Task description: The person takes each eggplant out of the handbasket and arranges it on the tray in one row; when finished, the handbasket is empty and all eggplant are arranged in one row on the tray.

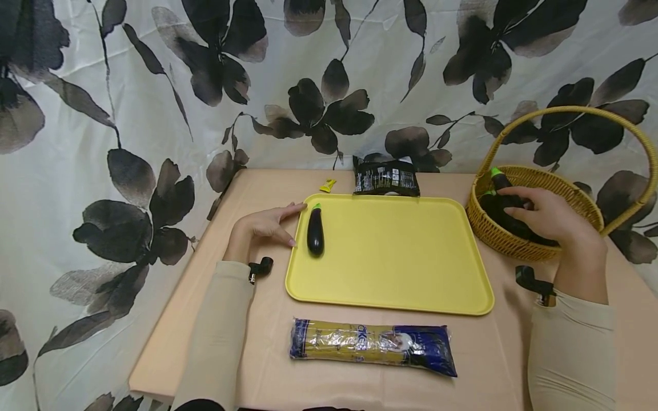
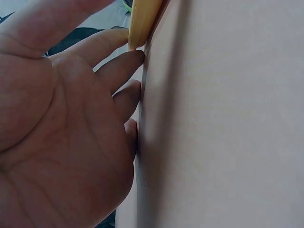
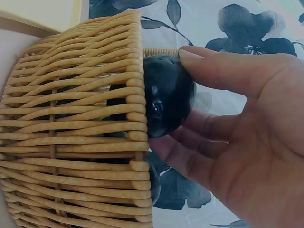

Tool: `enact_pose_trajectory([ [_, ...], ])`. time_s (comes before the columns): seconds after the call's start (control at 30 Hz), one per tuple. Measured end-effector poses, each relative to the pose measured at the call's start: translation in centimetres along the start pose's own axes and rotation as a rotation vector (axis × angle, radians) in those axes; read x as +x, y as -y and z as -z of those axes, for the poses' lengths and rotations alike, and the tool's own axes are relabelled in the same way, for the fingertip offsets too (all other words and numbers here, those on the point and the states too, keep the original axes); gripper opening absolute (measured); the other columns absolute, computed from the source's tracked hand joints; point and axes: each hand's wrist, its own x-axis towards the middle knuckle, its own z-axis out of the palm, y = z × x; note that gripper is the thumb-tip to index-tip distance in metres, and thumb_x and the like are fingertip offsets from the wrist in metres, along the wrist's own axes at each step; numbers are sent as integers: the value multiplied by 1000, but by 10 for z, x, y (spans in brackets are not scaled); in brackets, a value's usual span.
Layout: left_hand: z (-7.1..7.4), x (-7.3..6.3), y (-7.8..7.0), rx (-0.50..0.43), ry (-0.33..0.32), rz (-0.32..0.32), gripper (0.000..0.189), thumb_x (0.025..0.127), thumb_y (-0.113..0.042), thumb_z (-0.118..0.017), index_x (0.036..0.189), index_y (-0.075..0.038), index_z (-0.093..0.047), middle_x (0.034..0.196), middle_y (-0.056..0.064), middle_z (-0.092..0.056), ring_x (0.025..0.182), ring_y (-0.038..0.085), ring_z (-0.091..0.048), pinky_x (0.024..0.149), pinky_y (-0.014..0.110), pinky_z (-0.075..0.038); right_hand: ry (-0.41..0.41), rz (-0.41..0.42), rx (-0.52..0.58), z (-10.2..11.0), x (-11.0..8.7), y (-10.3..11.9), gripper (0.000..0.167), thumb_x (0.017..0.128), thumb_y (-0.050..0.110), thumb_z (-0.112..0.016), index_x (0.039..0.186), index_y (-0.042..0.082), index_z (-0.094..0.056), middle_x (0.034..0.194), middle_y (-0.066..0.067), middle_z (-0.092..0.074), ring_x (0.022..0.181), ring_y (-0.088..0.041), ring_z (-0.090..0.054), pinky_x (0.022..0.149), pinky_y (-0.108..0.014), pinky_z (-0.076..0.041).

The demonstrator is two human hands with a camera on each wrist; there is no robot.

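Note:
A yellow tray (image 1: 390, 257) lies on the table with a small dark eggplant (image 1: 316, 231) near its left edge. My left hand (image 1: 267, 225) rests at that edge; its fingers are loosely extended, and in the left wrist view fingertips (image 2: 135, 57) meet the tray's rim (image 2: 142, 21). At the right, my right hand (image 1: 547, 214) reaches over a wicker basket (image 1: 483, 228). Thumb and fingers hold the rounded end of a dark eggplant (image 3: 166, 97) at the basket's rim. Another eggplant with a green cap (image 1: 497, 177) sits behind it in the basket.
A pasta packet (image 1: 370, 345) in yellow and blue lies in front of the tray. Behind the tray stand a black packet (image 1: 385, 177) and a small yellow wrapper (image 1: 327, 185). The basket's tall handle (image 1: 601, 111) arches above it. A flowered cloth hangs behind.

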Motion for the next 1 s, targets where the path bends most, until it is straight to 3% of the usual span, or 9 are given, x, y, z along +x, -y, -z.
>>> enact_pose_trajectory([
  [0.07,0,-1,0,4,1,0,120,67,-21,-99,165,-33,-31,177,1,-1,163,23,8,131,54,0,-44,-1,5,0,-1,2,47,107,23,-59,150,6,-52,107,-22,-57,90,-32,-50,64,-34,-45],
  [0.13,0,-1,0,7,3,1,120,67,-22,-99,165,-32,-31,177,1,-1,163,23,7,131,54,0,-73,-9,26,1,-2,5,48,106,27,-61,149,8,-54,103,-19,-54,88,-30,-47,60,-28,-43],
  [0.5,1,-3,0,7,16,-16,121,67,-22,-99,165,-31,-29,177,1,0,163,21,8,132,52,0,-139,8,143,2,-3,36,51,104,33,-65,150,15,-55,125,-20,-56,98,-29,-47,64,-17,-48],
  [0.77,0,-2,0,3,8,-10,121,66,-23,-100,165,-31,-31,177,1,-1,163,22,7,132,52,-1,-141,66,201,-10,6,56,52,105,30,-63,153,15,-52,122,-18,-56,93,-25,-47,66,-18,-47],
  [1.0,0,-4,1,7,-2,-9,121,65,-23,-100,164,-33,-32,177,1,-2,164,23,7,131,54,-2,-121,77,302,-26,18,74,53,104,39,-63,153,23,-53,124,-15,-59,99,-27,-50,68,-23,-48],
])
